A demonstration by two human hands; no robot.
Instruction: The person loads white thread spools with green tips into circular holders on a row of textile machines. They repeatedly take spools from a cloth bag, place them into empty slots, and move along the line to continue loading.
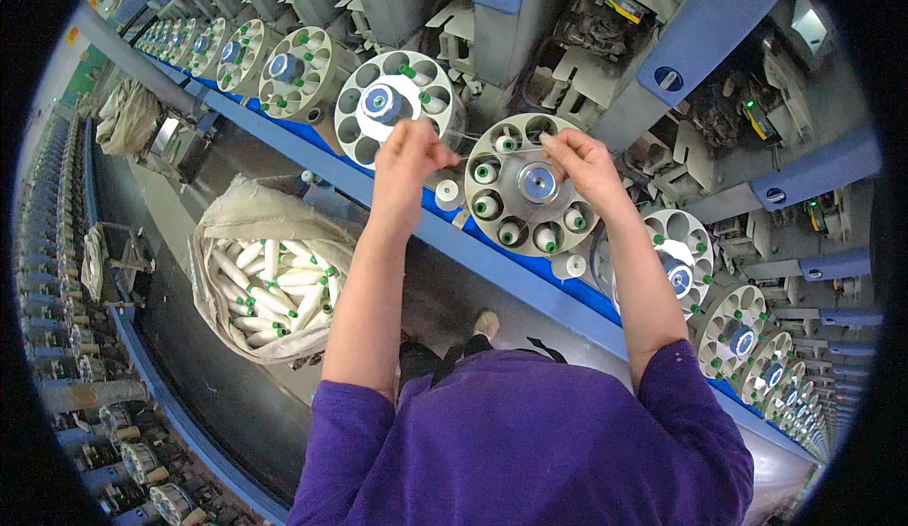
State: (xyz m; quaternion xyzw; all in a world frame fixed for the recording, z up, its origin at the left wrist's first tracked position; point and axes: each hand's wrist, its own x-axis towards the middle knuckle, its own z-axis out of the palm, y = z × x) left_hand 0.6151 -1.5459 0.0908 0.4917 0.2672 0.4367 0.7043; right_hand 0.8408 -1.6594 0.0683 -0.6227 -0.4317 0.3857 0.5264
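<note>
A round magazine (537, 183) with a ring of pockets stands in front of me. Most of its pockets hold white yarn bobbins (486, 173) with green tips. At its far right rim my right hand (582, 165) is closed in a pinch on a thin pale yarn (515, 152), which runs leftward over the pockets. Between this magazine and its left neighbour, my left hand (409, 155) is closed too, its fingertips blurred; what it holds cannot be made out. That left neighbour, another round magazine (352, 131), has a blue hub and a few bobbins, with several dark pockets.
A cloth sack (216, 233) full of white bobbins stands to my left. A blue rail (312, 168) crosses below the row of magazines. Tall machine units with blue panels (719, 43) rise behind. Small white spools (569, 266) sit by the rail, and another machine row lines the far left.
</note>
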